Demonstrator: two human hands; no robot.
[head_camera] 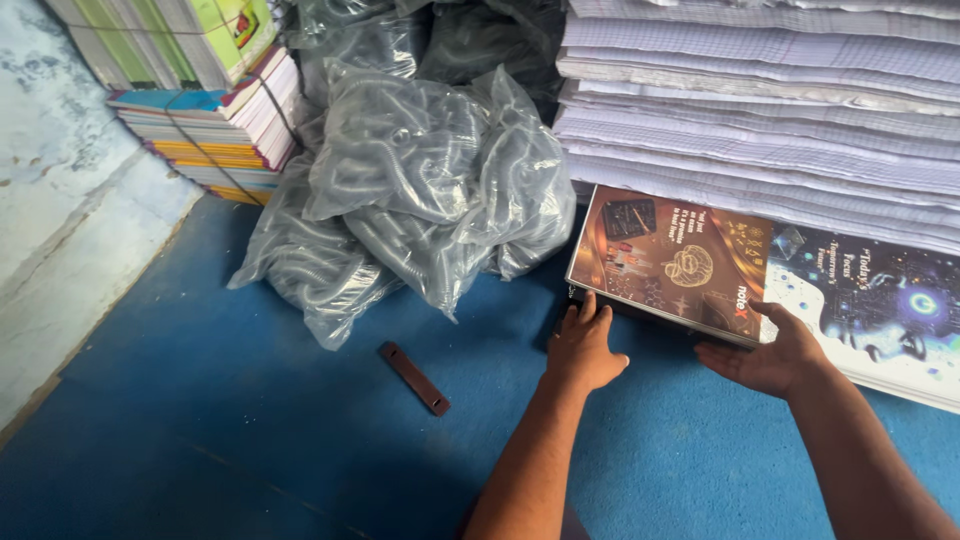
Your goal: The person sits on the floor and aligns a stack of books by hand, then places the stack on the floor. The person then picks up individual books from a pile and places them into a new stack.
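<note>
A person's left hand (582, 345) presses spread fingers against the near edge of a stack of brown-covered notebooks (670, 262) on the blue floor (250, 420), while the right hand (768, 357), palm up and fingers open, cups its front corner, beside clear plastic bags (420, 190).

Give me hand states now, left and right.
Left hand: open, fingers resting on the brown notebook stack edge.
Right hand: open, palm against the stack's near edge.
</note>
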